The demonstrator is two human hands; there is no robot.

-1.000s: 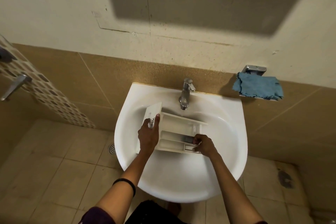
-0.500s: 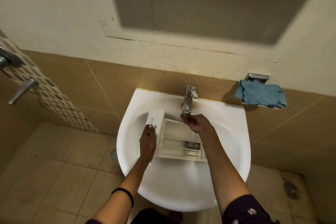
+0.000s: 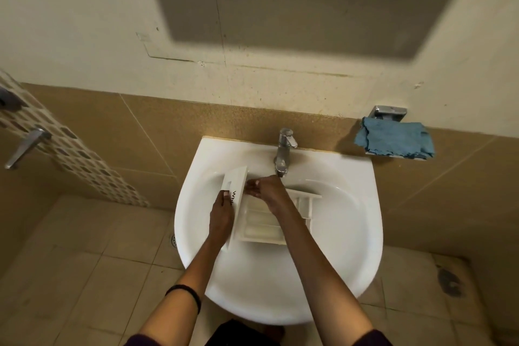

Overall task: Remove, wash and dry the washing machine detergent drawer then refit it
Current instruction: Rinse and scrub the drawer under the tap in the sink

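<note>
Metal lever handle [image 3: 26,146] on left wall, beside mosaic tile strip [image 3: 73,149]. Floor drain [image 3: 173,240] partly hidden. Dark stain [image 3: 449,282] on floor tiles, right.

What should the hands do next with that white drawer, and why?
Probably rub the right hand inside the detergent drawer: the left hand steadies its front panel in the sink, and the right hand sits over it, under the tap. Running water is not visible.

Bare bowl of the basin [image 3: 345,233] at 3 and 6 o'clock of the drawer [image 3: 258,226], open down to the front rim. Blocked at 12 o'clock by the tap [image 3: 284,149], spout just above the right hand [image 3: 264,191]. Crowded at 9 o'clock by the drawer's raised front panel and the left hand [image 3: 222,216] gripping it.
</note>
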